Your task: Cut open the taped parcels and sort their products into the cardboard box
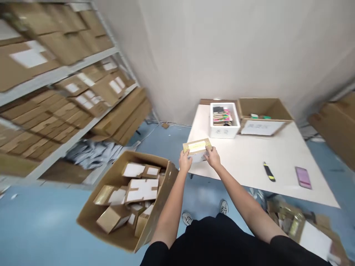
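We have the left hand and right hand on one small taped cardboard box, one at each end; fingers bent round it, thumbs near its front edge, open only as far as the box's length, both sets holding on. Box sits between the fingers, at the near left edge of the white table; can't tell whether it touches. Its upper face carries shiny tape over a pale label. Just beyond the fingers, to the right, we see a white bin with mixed small items; right beside that, farther right of the fingers, an open cardboard carton with a handwritten white label on its front. Well to the right of the fingers and a bit nearer us: a black-and-yellow box cutter, then a purple phone-like slab, both flat on the table. Left of the fingers and lower, a large open carton on the blue floor holds several labelled boxes. Far left of the fingers, shelving stacked with cartons, blurred.
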A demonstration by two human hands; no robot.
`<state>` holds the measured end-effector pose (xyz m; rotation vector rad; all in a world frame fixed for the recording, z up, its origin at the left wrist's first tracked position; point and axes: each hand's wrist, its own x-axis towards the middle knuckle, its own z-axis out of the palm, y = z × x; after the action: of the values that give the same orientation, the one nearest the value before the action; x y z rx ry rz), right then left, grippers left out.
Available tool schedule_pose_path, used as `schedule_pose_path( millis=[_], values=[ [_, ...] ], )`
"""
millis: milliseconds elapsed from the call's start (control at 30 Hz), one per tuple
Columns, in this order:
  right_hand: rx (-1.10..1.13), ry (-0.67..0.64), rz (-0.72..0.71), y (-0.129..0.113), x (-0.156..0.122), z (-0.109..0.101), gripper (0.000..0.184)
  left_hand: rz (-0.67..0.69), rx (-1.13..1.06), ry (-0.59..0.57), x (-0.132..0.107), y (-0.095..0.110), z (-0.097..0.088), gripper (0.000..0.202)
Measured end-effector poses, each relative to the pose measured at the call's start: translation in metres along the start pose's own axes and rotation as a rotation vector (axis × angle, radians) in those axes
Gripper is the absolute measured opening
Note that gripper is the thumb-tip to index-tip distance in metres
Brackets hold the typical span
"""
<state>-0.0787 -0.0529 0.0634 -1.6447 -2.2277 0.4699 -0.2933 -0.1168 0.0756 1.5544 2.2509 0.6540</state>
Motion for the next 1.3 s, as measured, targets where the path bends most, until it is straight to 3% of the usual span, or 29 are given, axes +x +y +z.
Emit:
schedule_pose_path(
  millis=[100, 200, 300, 367, 433, 500, 633, 700, 800, 900, 1067, 1167, 1300],
  values=[
    [-0.009, -0.054, 0.126, 0.094, -0.018, -0.028, 0.073, 0.130, -0.040, -0.150, 0.013, 0.069, 0.070, 0.060],
    [0.035, -0.139, 0.233, 0.178, -0.041, -0.041, 0.080, 0.213, -0.078, -0.327, 0.015, 0.122, 0.139, 0.060],
    [0.090, -0.327, 0.336, 0.238, -0.066, -0.043, 0.086, 0.178, -0.022, -0.534, 0.005, 0.155, 0.192, 0.067],
    [0.114, -0.447, 0.380, 0.261, -0.079, -0.041, 0.091, 0.129, 0.058, -0.619, -0.004, 0.167, 0.213, 0.076],
    [0.109, -0.478, 0.389, 0.273, -0.084, -0.039, 0.091, 0.100, 0.162, -0.618, -0.010, 0.176, 0.224, 0.079],
    [0.067, -0.425, 0.388, 0.278, -0.081, -0.038, 0.088, 0.100, 0.284, -0.550, -0.016, 0.184, 0.228, 0.072],
    [0.005, -0.328, 0.291, 0.285, -0.051, -0.042, 0.100, 0.131, 0.415, -0.459, -0.032, 0.203, 0.238, 0.061],
    [-0.004, -0.388, 0.218, 0.290, -0.032, -0.047, 0.100, 0.114, 0.420, -0.518, -0.041, 0.211, 0.248, 0.072],
    [-0.040, -0.552, 0.229, 0.299, -0.012, -0.054, 0.092, 0.059, 0.420, -0.620, -0.044, 0.216, 0.256, 0.095],
    [-0.087, -0.633, 0.276, 0.302, -0.016, -0.057, 0.092, 0.080, 0.440, -0.675, -0.024, 0.215, 0.251, 0.093],
    [-0.074, -0.636, 0.351, 0.290, -0.054, -0.057, 0.100, 0.154, 0.503, -0.710, 0.036, 0.229, 0.246, 0.087],
    [-0.006, -0.485, 0.328, 0.297, -0.074, -0.065, 0.095, 0.215, 0.545, -0.744, 0.054, 0.246, 0.254, 0.109],
    [-0.056, -0.308, 0.486, 0.343, -0.091, -0.085, 0.085, 0.239, 0.599, -0.698, 0.062, 0.250, 0.263, 0.129]
  ],
)
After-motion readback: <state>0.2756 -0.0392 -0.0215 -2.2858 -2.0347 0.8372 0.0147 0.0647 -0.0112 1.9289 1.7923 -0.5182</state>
